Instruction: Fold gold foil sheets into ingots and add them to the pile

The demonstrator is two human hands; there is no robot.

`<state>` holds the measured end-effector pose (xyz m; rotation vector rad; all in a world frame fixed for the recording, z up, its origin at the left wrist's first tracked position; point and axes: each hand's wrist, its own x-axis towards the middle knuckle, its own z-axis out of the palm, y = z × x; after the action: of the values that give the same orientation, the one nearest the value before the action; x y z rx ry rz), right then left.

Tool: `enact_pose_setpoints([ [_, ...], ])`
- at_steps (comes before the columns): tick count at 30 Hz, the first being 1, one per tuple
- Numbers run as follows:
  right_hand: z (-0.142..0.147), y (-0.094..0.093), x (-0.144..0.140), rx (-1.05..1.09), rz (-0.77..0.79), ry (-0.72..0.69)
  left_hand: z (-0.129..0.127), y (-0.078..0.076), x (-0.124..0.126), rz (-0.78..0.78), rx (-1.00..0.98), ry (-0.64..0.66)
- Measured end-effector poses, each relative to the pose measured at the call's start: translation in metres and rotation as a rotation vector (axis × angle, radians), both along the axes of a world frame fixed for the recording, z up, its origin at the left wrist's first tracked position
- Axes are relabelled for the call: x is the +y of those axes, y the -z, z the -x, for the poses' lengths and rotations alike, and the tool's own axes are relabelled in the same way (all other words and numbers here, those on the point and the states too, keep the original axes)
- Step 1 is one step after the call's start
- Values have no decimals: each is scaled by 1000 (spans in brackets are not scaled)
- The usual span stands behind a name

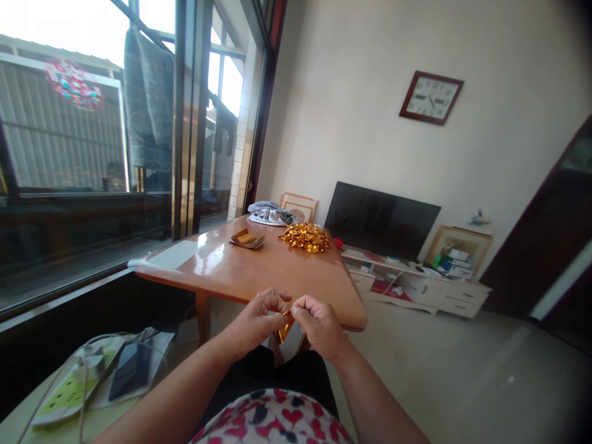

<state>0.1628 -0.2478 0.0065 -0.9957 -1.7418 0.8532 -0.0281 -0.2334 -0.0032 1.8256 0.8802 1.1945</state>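
Both hands pinch one gold foil piece (283,327) just off the table's (259,271) near edge: left hand (256,320), right hand (319,322). On the table's far end: gold foil heap (306,237), flat foil stack (248,239) beside it.

The table (259,265) was glossy varnished wood. Shiny gold foil made the heap (306,237) at its twelve o'clock end and the folded piece (283,327) between both hands.

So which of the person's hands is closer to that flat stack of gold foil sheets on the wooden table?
Left. The left hand sits below the flat stack of gold foil sheets, nearly in line with it; the right hand is further off to the side. Both pinch a small gold foil piece.
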Motion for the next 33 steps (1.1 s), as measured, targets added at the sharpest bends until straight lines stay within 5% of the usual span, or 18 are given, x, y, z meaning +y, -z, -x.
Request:
enact_pose_setpoints([
  [16,4,1,2,62,51,7,-4,0,-2,-23,-10,-35],
  [23,-2,12,12,146,32,65,-8,2,-6,328,-265,82],
  [30,2,12,7,38,-196,68,-7,14,8,491,-360,-207],
  [33,4,14,5,-72,-328,72,-4,19,14,636,-479,-62],
])
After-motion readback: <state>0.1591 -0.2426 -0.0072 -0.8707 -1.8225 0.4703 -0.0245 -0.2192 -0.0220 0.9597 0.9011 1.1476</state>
